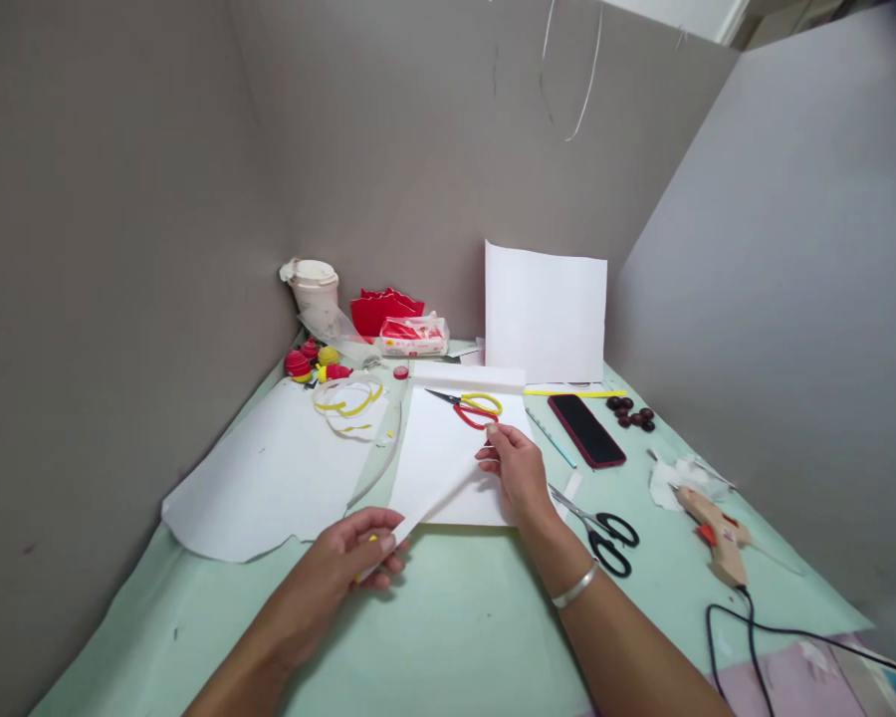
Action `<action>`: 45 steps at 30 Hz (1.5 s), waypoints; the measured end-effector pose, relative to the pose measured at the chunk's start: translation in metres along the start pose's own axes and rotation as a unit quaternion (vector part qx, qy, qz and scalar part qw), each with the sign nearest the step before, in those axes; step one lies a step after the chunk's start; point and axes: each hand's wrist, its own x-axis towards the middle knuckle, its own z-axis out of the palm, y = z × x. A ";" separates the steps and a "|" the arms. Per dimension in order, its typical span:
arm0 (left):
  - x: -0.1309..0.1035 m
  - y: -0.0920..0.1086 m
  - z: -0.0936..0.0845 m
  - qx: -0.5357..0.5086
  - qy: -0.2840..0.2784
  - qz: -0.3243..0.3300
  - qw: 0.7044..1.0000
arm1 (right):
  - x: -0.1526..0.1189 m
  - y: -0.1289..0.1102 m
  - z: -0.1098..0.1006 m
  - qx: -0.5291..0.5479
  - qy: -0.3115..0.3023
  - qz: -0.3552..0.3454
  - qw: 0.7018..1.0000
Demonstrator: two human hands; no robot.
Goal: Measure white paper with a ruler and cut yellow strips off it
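A white paper strip (439, 498) runs on a slant between my two hands, above a white sheet (444, 448) lying flat on the pale green table cover (463, 617). My left hand (354, 553) pinches the strip's near end, with something yellow between the fingers. My right hand (519, 473) holds the strip's far end at the sheet's right side. Red and yellow handled scissors (472, 406) lie on the sheet just beyond my right hand.
Black scissors (604, 533), a dark phone (586, 430), a glue gun (717, 533) with its black cord and dark beads (631, 413) lie right. A large cut white sheet (269, 478), yellow strips (347, 398), a lidded cup (312, 284) and red paper pieces (384, 309) sit left and back. Grey walls enclose the table.
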 end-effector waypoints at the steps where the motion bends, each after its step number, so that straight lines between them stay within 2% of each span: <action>1: 0.000 0.001 -0.003 0.008 0.007 0.004 1.000 | 0.001 0.001 -0.001 0.003 0.005 -0.001 1.000; 7: 0.002 0.005 -0.016 0.028 0.029 0.014 0.999 | 0.004 0.002 -0.003 0.012 0.031 -0.008 0.999; 16: -0.003 0.009 -0.023 0.099 0.095 0.063 0.989 | 0.006 0.004 -0.006 0.022 0.064 -0.017 0.998; 22: 0.000 0.007 -0.021 0.048 0.142 0.112 0.982 | 0.006 0.006 -0.005 0.032 0.071 -0.017 0.997; 28: 0.002 0.011 -0.015 -0.025 0.202 0.107 0.973 | 0.003 0.003 -0.004 0.055 0.061 -0.027 0.996; 37: 0.005 0.011 -0.016 0.127 0.273 0.099 0.948 | -0.006 -0.015 -0.002 0.099 0.043 -0.072 0.992; 40: -0.001 0.014 -0.015 0.106 0.242 0.133 0.955 | -0.005 -0.017 -0.003 0.098 0.055 -0.074 0.991; 43: -0.006 0.015 -0.014 0.007 0.163 0.156 0.974 | -0.001 -0.015 -0.005 0.098 0.073 -0.068 0.990; 45: -0.009 0.015 -0.014 -0.072 0.123 0.164 0.976 | 0.003 -0.012 -0.007 0.101 0.082 -0.058 0.990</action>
